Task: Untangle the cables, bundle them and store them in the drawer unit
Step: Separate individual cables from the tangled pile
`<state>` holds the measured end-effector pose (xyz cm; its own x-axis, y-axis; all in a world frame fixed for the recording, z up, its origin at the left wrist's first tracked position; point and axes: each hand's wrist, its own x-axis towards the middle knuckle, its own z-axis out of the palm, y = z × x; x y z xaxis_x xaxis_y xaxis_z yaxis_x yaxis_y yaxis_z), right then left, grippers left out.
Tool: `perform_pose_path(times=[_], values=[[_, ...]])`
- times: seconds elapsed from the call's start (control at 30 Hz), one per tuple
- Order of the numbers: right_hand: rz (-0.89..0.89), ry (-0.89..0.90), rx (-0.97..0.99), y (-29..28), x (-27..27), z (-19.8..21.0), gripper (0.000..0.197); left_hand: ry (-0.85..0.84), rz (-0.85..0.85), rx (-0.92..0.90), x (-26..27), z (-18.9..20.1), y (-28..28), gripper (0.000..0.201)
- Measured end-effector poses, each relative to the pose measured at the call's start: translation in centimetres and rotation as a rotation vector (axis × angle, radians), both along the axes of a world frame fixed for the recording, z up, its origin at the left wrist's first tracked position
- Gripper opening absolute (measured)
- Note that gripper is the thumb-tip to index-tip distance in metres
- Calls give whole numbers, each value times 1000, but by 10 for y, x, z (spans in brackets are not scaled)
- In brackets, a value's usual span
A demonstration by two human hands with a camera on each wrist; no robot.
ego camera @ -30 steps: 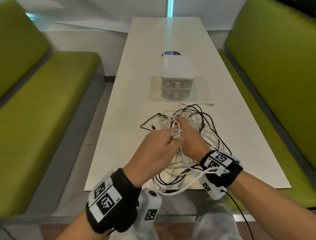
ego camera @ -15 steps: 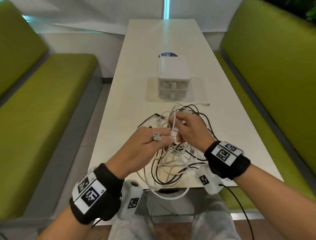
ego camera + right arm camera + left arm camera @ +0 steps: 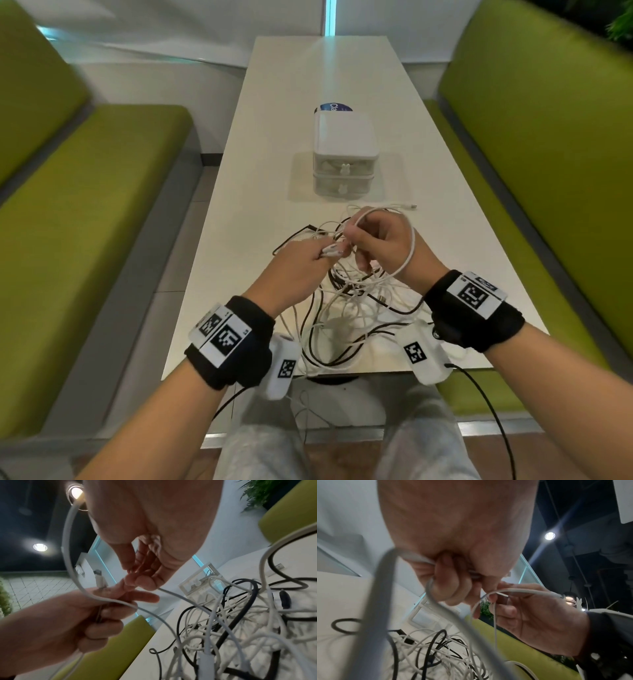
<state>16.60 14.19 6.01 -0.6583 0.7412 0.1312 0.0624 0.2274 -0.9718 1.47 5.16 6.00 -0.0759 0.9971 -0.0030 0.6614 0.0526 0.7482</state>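
A tangle of white and black cables (image 3: 346, 308) lies on the near half of the white table (image 3: 246, 212). Both hands are raised just above it. My left hand (image 3: 301, 263) grips a white cable with its plug end (image 3: 91, 251) sticking out past the knuckles, seen as a white connector (image 3: 100, 581) in the right wrist view. My right hand (image 3: 380, 240) pinches the same white cable (image 3: 409, 253), which loops over the back of that hand. In the left wrist view the left fingers (image 3: 447, 585) curl round the grey-white cable (image 3: 436, 605). The white drawer unit (image 3: 343, 154) stands behind, both drawers closed.
Green benches (image 3: 78, 205) flank the table on both sides. A blue round sticker (image 3: 334, 108) lies behind the drawer unit. A loose white cable end (image 3: 407, 206) reaches toward the unit. Some cable hangs over the table's near edge (image 3: 308, 407).
Both hands rose and drew slightly apart. The white cable now arcs in a loop over my right hand, and the plug end sticks out of my left fist.
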Motion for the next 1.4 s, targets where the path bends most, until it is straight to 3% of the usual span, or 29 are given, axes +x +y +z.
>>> perform_pose_path(times=[0.23, 0.33, 0.4, 0.5, 0.63, 0.7, 0.93, 1.07, 1.4], values=[[3, 114, 14, -1, 5, 10, 16, -177, -115, 85, 2, 12, 8, 42], [-19, 104, 31, 0, 4, 13, 14, -49, -142, 69, 6, 5, 13, 21], [-56, 87, 99, 1, 4, 12, 11, -9, -78, 106, 9, -2, 16, 7], [-78, 20, 167, 6, 8, 4, 13, -64, 26, 255, 6, -6, 17, 12], [91, -94, -51, 6, 13, -9, 26, -64, 53, 391, -3, 2, 18, 10], [124, -145, -67, 4, 12, -15, 30, -91, 80, 411, -6, 8, 19, 16], [84, -369, 331, 18, 6, -34, 25, -172, 190, 612, -5, 30, 19, 16], [31, -423, 407, 28, -1, -32, 20, -211, 271, 721, -4, 42, 13, 23], [29, -394, 310, 27, -8, -31, 10, -361, 421, 693, -12, 44, 5, 21]])
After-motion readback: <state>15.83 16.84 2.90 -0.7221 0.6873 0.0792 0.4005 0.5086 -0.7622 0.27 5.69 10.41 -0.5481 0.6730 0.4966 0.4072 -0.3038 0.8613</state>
